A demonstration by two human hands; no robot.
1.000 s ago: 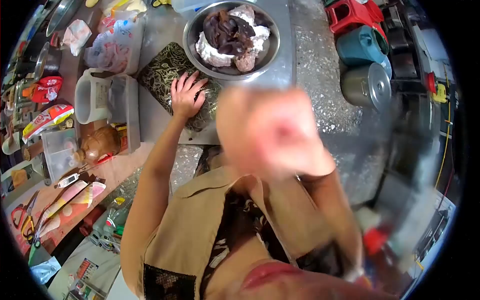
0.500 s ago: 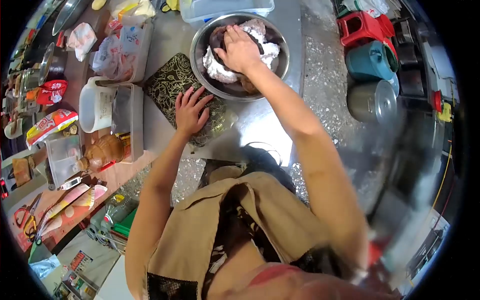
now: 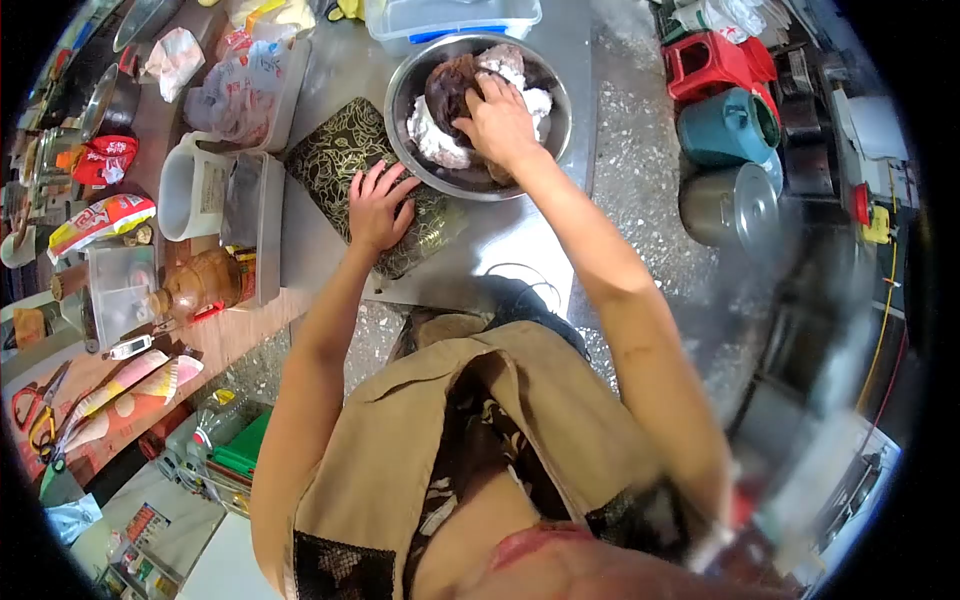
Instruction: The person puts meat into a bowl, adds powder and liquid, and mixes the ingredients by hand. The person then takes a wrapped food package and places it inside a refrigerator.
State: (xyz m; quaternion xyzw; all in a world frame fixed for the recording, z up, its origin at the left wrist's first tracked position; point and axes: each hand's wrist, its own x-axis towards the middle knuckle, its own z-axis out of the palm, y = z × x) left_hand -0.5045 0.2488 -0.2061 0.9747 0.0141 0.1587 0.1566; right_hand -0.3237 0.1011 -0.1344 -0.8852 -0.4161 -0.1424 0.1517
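Note:
A steel bowl [image 3: 400, 155] on the metal table holds a dark brown mass [image 3: 447, 90], white powder [image 3: 430, 137] and paler brownish lumps. My right hand [image 3: 497, 118] reaches into the bowl, its fingers apart on the dark mass, with nothing gripped that I can see. Below and to the left of the bowl lies a black cloth-like mat [image 3: 335, 150] with a gold pattern. On it rests my left hand [image 3: 380, 208], palm down and fingers spread, holding nothing.
Clear plastic tub [image 3: 455, 15] behind the bowl. At left stand a white pitcher [image 3: 190, 190], bins, a brown bottle [image 3: 203, 283] and scissors [image 3: 45, 415]. Across the floor at right are a red stool [image 3: 708, 68], a teal bucket [image 3: 722, 128] and a lidded steel pot [image 3: 715, 205].
My right hand has come down from in front of the camera into the bowl, then shifted slightly right and down over the dark mass. My left hand stays on the mat.

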